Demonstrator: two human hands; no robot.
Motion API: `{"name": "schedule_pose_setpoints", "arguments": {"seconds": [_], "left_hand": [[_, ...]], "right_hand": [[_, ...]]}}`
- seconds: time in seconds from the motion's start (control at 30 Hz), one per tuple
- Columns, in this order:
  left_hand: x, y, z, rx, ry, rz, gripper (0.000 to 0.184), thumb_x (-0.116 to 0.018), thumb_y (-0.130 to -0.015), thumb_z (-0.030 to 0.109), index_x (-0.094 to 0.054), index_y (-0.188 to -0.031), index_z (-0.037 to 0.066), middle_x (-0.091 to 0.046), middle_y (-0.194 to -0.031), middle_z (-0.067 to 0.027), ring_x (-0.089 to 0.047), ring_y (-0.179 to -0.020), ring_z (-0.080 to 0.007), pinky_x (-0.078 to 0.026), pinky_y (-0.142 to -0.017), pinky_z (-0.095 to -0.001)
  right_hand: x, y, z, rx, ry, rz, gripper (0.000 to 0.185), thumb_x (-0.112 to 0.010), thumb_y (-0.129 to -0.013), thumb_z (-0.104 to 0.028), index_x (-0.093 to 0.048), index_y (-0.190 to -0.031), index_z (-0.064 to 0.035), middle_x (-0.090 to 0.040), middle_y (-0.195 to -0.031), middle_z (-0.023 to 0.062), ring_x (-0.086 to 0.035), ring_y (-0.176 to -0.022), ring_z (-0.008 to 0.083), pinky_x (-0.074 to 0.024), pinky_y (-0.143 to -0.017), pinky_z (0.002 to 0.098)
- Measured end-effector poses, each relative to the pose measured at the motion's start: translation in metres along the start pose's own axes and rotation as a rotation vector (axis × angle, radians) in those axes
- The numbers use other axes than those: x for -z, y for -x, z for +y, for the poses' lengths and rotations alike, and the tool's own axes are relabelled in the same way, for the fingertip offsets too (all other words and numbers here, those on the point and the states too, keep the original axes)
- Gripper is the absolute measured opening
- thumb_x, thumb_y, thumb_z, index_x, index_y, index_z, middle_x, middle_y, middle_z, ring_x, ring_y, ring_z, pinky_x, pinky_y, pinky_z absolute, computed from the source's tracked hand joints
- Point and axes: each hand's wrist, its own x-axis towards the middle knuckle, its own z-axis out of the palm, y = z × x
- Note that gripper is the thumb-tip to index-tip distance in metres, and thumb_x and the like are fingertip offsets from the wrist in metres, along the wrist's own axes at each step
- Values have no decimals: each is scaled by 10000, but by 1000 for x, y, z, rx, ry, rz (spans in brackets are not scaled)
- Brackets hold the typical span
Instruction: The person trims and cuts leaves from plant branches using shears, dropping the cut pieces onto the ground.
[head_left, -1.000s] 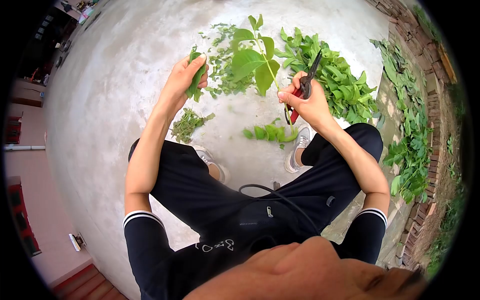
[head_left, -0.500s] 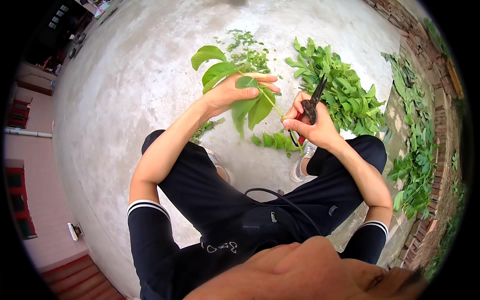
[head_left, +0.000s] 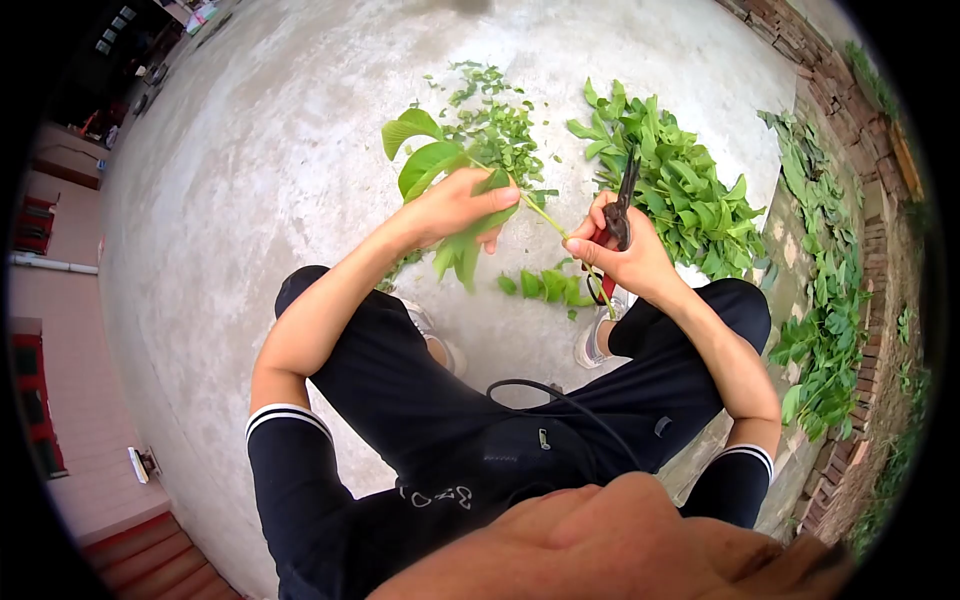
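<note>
My left hand (head_left: 452, 208) is closed around the lower leaves of a leafy stem (head_left: 430, 166), its thumb pressed on one leaf. Two broad leaves stick out beyond its knuckles, and others hang blurred below the fingers. The bare green end of the stem runs down to the right, pinched between thumb and finger of my right hand (head_left: 640, 258). That same hand also keeps a pair of pruning shears (head_left: 618, 222) in its palm, dark blades pointing up and away, red handle partly hidden by the fingers.
A pile of leafy cuttings (head_left: 680, 190) lies beyond my right hand. Scattered small leaves (head_left: 500, 130) are on the concrete floor (head_left: 250, 180) ahead, with a short leafy sprig (head_left: 548, 286) between my feet. More cut foliage (head_left: 825, 290) lines the brick edge at right.
My left hand has gone from spread fingers to a closed grip on the leaves, moving slightly down and left. My right hand stays nearly in place with the shears and stem.
</note>
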Motion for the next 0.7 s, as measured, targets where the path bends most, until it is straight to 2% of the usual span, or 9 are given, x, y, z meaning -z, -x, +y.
{"name": "schedule_pose_setpoints", "arguments": {"seconds": [0.07, 0.17, 0.2, 0.3, 0.33, 0.37, 0.43, 0.5, 0.7], "left_hand": [[-8, 7, 19, 122, -43, 143, 318, -581, -1041, 387, -582, -936, 87, -438, -613, 46, -374, -502, -87, -351, -499, -261], [-11, 13, 25, 157, -173, 102, 310, -600, -1029, 396, -579, -934, 102, -369, -592, 70, -285, -501, -43, -241, -456, -242], [-12, 12, 22, 149, -203, 47, 322, -622, -1010, 421, -591, -920, 113, -371, -586, 74, -304, -504, -48, -259, -466, -248], [-22, 10, 9, 70, -406, 9, 345, -645, -985, 451, -628, -947, 109, -399, -586, 67, -351, -507, -52, -277, -467, -251], [-28, 9, 8, 62, -461, 8, 354, -659, -972, 463, -657, -989, 109, -415, -586, 63, -381, -512, -54, -291, -468, -252], [-33, 9, 7, 54, -515, 8, 373, -673, -959, 475, -685, -1031, 109, -432, -587, 60, -411, -516, -56, -304, -470, -253], [-42, 8, 9, 47, -565, -8, 423, -703, -935, 475, -697, -1143, 107, -470, -593, 49, -463, -530, -64, -338, -474, -254], [-49, 6, 9, -35, -567, 3, 463, -725, -921, 464, -699, -1195, 92, -508, -603, 34, -499, -538, -71, -374, -477, -260], [-57, 8, -5, -49, -457, -20, 618, -678, -956, 405, -494, -1431, 54, -609, -737, -29, -539, -562, -85, -455, -503, -263]], "right_hand": [[3, -4, 5, 10, 186, 62, 313, -743, -941, -177, -440, -945, -97, -690, -900, 77, -642, -807, 115, -505, -646, 260], [10, -13, 10, 17, 146, 160, 311, -742, -944, -207, -456, -968, -87, -705, -963, 110, -677, -898, 144, -522, -664, 276], [8, -13, 4, 27, 55, 160, 308, -748, -939, -204, -466, -976, -85, -714, -1033, 146, -689, -979, 168, -532, -686, 285], [3, -18, 4, 125, 11, 170, 344, -784, -908, -219, -472, -951, -81, -722, -981, 86, -575, -729, 51, -478, -635, 236], [-1, -16, -3, 58, -41, 131, 360, -788, -899, -196, -454, -968, -79, -723, -1043, 109, -598, -719, 57, -490, -525, 233], [-6, -20, 7, 157, -54, 103, 364, -785, -886, -150, -438, -970, -79, -719, -1063, 113, -606, -696, 66, -473, -398, 248], [-18, -17, 1, 119, -103, 58, 358, -780, -872, -120, -436, -962, -77, -717, -1066, 112, -607, -684, 75, -452, -350, 267], [-24, -16, -3, 70, -63, 22, 354, -779, -882, -51, -440, -979, -82, -715, -1064, 145, -683, -957, 145, -542, -824, 279], [-30, -19, -9, 163, 268, -12, 337, -773, -857, -5, -451, -946, -48, -720, -967, 122, -671, -907, 109, -545, -792, 275]]}}
